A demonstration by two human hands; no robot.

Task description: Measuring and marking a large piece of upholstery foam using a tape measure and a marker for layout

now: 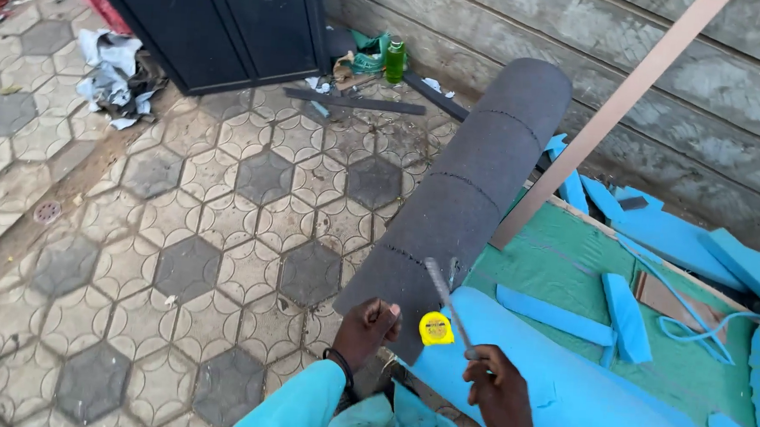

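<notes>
My left hand [368, 327] grips the near edge of a long dark grey foam sheet [470, 184] that curves up and away over the table's left side. My right hand [496, 392] is shut on a thin metal blade-like tool [445, 297] that angles up toward the grey sheet's lower edge. A yellow tape measure [436, 329] lies between my two hands on a large blue foam sheet [579, 402] that covers the near part of the table.
A green-topped table [570, 260] holds several blue foam strips [627, 317] and offcuts. A wooden batten [610, 113] leans against the concrete wall. A dark cabinet [216, 19], rags, a green bottle [395, 60] and scraps lie on the hexagon-paved floor [184, 254].
</notes>
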